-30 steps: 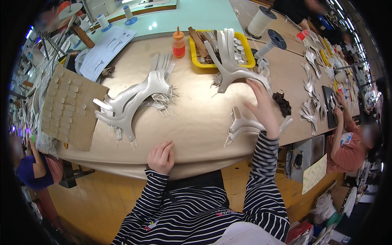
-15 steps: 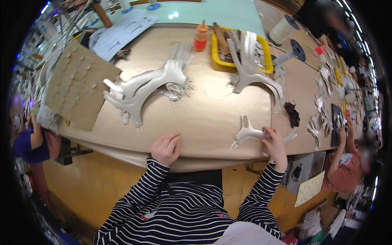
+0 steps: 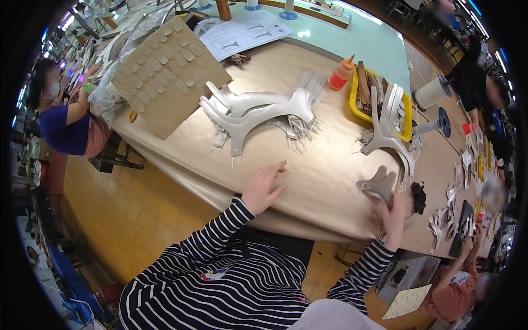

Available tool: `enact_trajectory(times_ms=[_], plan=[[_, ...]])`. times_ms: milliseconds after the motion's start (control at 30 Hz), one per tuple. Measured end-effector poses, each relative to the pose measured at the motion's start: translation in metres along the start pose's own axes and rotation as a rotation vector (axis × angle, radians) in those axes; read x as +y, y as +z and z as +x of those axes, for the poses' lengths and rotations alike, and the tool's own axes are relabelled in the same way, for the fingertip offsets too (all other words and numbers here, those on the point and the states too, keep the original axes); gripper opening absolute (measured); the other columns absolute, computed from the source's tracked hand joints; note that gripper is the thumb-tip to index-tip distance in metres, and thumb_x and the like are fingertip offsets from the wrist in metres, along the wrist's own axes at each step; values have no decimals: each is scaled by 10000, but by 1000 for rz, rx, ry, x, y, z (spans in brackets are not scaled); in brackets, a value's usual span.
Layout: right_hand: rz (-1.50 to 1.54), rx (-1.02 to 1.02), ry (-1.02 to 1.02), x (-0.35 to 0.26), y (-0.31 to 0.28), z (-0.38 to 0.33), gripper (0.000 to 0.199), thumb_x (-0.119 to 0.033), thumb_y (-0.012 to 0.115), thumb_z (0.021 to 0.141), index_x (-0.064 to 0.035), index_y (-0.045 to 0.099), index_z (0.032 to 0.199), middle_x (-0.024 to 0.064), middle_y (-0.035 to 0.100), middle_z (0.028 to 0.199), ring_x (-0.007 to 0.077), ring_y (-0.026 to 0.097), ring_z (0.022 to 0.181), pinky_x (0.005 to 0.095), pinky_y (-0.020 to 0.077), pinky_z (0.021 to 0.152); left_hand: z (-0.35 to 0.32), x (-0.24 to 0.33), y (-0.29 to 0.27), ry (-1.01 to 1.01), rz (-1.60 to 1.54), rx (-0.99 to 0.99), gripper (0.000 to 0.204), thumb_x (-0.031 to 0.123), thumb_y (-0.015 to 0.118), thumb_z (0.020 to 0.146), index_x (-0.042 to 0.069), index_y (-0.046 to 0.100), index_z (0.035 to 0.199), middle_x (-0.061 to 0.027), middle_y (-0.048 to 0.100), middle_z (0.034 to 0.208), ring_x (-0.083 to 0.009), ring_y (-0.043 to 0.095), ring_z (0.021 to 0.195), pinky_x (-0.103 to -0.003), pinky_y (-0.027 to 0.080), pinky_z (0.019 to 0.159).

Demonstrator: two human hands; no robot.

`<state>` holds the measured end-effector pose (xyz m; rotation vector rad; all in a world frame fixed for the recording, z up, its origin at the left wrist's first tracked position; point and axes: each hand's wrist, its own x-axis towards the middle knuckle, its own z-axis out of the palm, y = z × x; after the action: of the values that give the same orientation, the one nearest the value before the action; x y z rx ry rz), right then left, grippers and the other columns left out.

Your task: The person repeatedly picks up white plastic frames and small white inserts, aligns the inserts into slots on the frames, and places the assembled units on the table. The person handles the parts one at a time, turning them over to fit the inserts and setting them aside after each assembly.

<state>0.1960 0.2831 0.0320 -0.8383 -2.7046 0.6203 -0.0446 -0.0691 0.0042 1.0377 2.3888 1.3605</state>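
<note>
The right hand (image 3: pixel 395 217) is lying nearest to the small forked piece (image 3: pixel 378 187), which is occupying the area right of centre, slightly below mid-height in the frame. From these fingers the piece is extending toward the upper left; its long axis is running along that diagonal, with the forked end pointing away. The right fingers appear to be pinching the near end; blur is obscuring the exact contact. Whether the piece is touching the table (image 3: pixel 324 192) cannot be determined.

The left hand (image 3: pixel 263 190) is hanging over or resting on the near table edge at frame centre, well apart from the piece. Its fingers are spreading, thumb separate, and are apparently gripping nothing.

Obstructions: the large forked piece (image 3: pixel 385 137) is lying directly above the small one in the frame, its lower arm curving down close to the right fingers. The dark scrap (image 3: pixel 419 198) is sitting just right of that hand.

Surroundings: the yellow basket (image 3: pixel 407 118) is standing behind the large forked piece, with the squeeze bottle (image 3: pixel 341 73) beside it. The stack of forked pieces (image 3: pixel 261 115) is occupying upper centre; the cardboard sheet (image 3: pixel 159 118), bearing pale ovals, is lying at upper left.
</note>
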Motion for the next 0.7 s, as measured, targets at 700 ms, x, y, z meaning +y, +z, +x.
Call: enact_trajectory(times_ms=[700], plan=[[102, -65, -214, -73, 26, 26, 552, -6, 662, 899, -47, 531, 1434, 171, 522, 1432, 357, 494, 1339, 426, 395, 1120, 70, -7, -87, 86, 148, 298, 417, 115, 767, 798, 76, 673, 1203, -92, 608, 1112, -291, 592, 1033, -400, 471, 938]])
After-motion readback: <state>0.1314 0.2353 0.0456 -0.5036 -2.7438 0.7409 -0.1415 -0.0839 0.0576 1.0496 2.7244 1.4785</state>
